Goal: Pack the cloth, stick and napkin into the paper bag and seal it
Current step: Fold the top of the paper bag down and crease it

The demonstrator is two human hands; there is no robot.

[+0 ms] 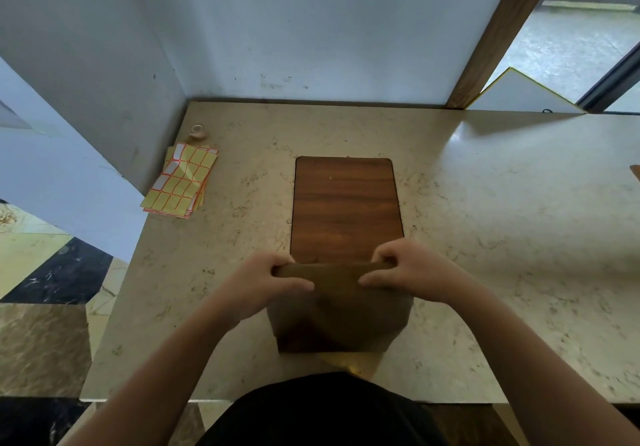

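A brown paper bag (341,314) stands upright on the near end of a wooden board (346,206). Its top edge is folded flat into a narrow strip. My left hand (266,284) pinches the left end of that strip, and my right hand (408,271) pinches the right end. The bag's mouth is pressed closed between my fingers. The cloth, stick and napkin are out of sight; whatever the bag holds is hidden.
A stack of yellow label sheets (181,181) lies at the far left of the marble counter (502,238), with a small tape roll (196,132) behind it. Walls close the back and left. A wooden post (495,33) rises at the back right.
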